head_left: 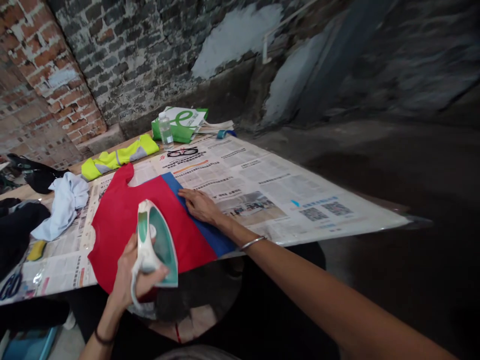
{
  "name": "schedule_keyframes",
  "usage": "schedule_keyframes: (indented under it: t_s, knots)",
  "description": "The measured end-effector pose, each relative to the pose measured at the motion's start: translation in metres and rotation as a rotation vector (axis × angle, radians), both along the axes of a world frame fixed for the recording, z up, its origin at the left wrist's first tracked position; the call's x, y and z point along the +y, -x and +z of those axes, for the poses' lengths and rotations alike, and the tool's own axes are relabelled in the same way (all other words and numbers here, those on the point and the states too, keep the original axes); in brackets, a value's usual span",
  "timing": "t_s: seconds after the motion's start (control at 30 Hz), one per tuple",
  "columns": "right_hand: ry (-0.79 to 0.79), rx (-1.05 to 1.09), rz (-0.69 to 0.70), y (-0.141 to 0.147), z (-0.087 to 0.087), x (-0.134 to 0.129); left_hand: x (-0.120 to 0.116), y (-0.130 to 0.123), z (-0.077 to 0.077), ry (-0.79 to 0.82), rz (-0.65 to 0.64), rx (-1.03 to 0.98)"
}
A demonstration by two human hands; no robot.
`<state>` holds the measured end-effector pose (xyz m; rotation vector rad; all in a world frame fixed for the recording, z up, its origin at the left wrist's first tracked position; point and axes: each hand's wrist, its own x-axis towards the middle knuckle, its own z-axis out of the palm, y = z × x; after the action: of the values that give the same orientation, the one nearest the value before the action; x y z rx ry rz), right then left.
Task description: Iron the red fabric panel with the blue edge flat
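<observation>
My left hand (129, 267) is wrapped round the handle of a white and green clothes iron (162, 245). The iron is over the near part of a red cloth piece (116, 220) with curved cut-outs; whether its soleplate touches the cloth I cannot tell. Along the right side of the red cloth, a strip of blue cloth (215, 237) shows from beneath it. My right hand (200, 205) lies on the blue cloth near its upper right edge, palm down and fingers stretched out. Part of the red cloth is hidden behind the iron and my left hand.
Newspaper under clear plastic (262, 172) covers the table. Toward the back are eyeglasses (182, 152), a clear bottle (165, 131), a green and white bag (187, 122) and a yellow reflective garment (120, 156). A white cloth (65, 205), a yellow sponge (36, 250) and scissors (11, 286) lie left.
</observation>
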<state>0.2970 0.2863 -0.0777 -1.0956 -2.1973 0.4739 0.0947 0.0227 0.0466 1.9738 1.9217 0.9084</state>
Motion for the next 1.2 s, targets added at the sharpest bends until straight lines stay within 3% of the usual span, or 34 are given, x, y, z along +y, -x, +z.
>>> schedule_keyframes:
  t_s: [0.13, 0.2, 0.27, 0.37, 0.57, 0.63, 0.7, 0.8, 1.07, 1.13, 1.2]
  knots:
    - [-0.001, -0.010, -0.002, 0.000, 0.000, 0.000, -0.077, 0.025, -0.022, -0.035, 0.009, 0.075]
    - [-0.009, -0.010, 0.004, -0.001, -0.001, 0.000, -0.093, 0.045, -0.028, -0.047, 0.088, 0.088]
    - [-0.013, -0.010, 0.005, -0.001, -0.001, 0.000, -0.090, 0.066, -0.028, -0.027, 0.167, 0.084]
    - [-0.009, -0.021, -0.006, -0.002, -0.003, -0.001, -0.053, 0.099, -0.018, -0.009, 0.262, 0.019]
    - [-0.009, -0.020, 0.000, -0.003, -0.006, -0.001, 0.058, 0.140, 0.001, -0.045, 0.367, -0.101]
    - [-0.009, -0.026, -0.002, -0.003, -0.006, -0.001, 0.079, 0.144, 0.004, -0.050, 0.367, -0.125]
    - [-0.009, -0.029, -0.002, -0.003, -0.006, -0.001, 0.084, 0.143, 0.006, -0.059, 0.384, -0.127]
    - [-0.009, -0.024, 0.006, -0.003, -0.002, -0.002, 0.060, 0.134, 0.006, -0.037, 0.387, -0.107]
    - [-0.004, -0.006, -0.005, -0.003, 0.000, -0.003, -0.080, 0.089, -0.017, 0.010, 0.302, 0.035]
    - [-0.001, -0.012, -0.005, -0.003, -0.002, -0.002, -0.094, 0.083, -0.022, -0.011, 0.286, 0.056]
    - [0.000, -0.012, -0.002, -0.003, -0.004, -0.001, -0.089, 0.082, -0.021, -0.028, 0.274, 0.051]
